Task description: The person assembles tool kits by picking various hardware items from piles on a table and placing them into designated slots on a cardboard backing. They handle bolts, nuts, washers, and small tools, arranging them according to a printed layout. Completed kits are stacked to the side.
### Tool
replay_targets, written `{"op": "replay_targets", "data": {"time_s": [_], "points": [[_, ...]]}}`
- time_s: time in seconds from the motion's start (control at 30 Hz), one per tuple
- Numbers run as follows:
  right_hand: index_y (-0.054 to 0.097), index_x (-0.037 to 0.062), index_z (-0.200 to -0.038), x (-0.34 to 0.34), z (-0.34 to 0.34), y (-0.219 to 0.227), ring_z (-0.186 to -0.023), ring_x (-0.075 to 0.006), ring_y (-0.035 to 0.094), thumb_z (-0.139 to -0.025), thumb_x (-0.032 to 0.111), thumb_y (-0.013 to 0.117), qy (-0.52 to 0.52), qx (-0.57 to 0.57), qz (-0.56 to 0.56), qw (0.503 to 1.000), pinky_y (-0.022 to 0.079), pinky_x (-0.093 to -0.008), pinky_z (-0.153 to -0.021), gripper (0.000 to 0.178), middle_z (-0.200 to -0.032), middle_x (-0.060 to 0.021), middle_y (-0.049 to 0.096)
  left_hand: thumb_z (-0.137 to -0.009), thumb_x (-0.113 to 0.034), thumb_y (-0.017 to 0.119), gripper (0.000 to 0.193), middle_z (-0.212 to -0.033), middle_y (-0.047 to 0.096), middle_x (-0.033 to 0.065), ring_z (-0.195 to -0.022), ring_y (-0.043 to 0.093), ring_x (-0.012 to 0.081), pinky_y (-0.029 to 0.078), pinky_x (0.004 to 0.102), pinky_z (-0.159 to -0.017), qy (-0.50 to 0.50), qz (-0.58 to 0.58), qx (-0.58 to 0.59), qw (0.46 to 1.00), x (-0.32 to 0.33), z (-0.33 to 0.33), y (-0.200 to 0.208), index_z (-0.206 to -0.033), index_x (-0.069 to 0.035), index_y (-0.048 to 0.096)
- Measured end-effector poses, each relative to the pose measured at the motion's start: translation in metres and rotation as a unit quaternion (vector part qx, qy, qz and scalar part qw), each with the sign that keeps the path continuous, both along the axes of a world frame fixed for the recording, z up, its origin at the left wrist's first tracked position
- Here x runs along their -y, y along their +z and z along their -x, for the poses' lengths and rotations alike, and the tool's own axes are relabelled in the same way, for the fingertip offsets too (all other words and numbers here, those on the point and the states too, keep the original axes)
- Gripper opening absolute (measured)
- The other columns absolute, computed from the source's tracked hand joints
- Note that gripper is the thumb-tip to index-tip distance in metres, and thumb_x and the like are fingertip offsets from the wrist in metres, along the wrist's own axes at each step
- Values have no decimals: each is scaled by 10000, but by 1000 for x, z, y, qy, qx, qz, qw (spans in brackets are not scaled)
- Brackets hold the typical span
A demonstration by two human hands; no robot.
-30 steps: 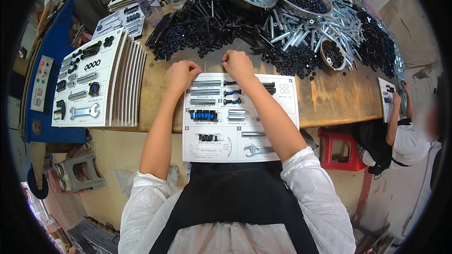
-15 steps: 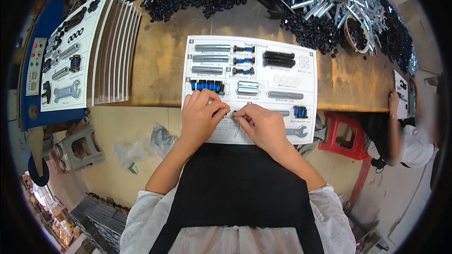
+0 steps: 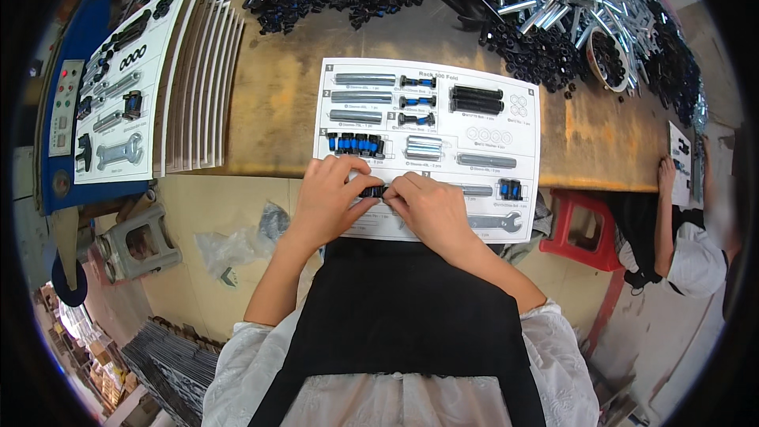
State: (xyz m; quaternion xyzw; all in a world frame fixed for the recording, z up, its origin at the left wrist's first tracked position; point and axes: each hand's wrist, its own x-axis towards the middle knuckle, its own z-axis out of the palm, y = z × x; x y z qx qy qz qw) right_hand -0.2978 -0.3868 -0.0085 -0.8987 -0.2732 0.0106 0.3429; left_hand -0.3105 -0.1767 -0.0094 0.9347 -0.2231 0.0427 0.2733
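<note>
A white printed card lies at the table's front edge, with hardware set out on it. Silver sleeves, black bolts with blue bands, two long black bolts and a flat wrench are on it. My left hand is over the card's lower left, thumb and fingers pinched on a small black bolt. Meeting it from the right, my right hand has its fingertips closed at the bolt's end. What the right fingertips hold, if anything, is hidden.
Heaps of black bolts and silver sleeves cover the back, with a bowl of black nuts at right. Filled cards stand stacked at left. A red stool and a co-worker's hand are to the right.
My hands have come closer together, the right fingertips moving left to meet the left ones. The black bolt now shows between them. The view has shifted slightly.
</note>
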Motion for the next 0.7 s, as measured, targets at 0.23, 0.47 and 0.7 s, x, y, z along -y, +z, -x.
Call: {"op": "replay_targets", "data": {"time_s": [0.23,0.47,0.7], "points": [[710,142,-947,11,-25,32,-677,-172,684,-882,232,743,-39,-57,-28,997,525,-316,-574,116,-859,-7,691,-722,-199,843,358,-1083,628,23,-975,576,249,398,376,-837,30,35,-8,999,-2,2,19,-1054,-163,713],[657,105,-1052,72,-252,36,-885,-322,694,-875,214,711,-307,159,-8,938,558,-424,-752,215,-1027,-110,690,-784,-171,802,242,-1023,651,38,-875,583,263,426,368,-773,20,61,72,995,2,-14,37,-1008,-122,724],[618,132,-1068,39,-310,8,-925,-351,669,-796,193,786,-339,157,49,926,554,-451,-798,325,-1031,-116,623,-817,-117,761,120,-933,666,31,-836,614,236,434,370,-733,54,69,113,990,-3,-7,30,-936,-119,743]]}}
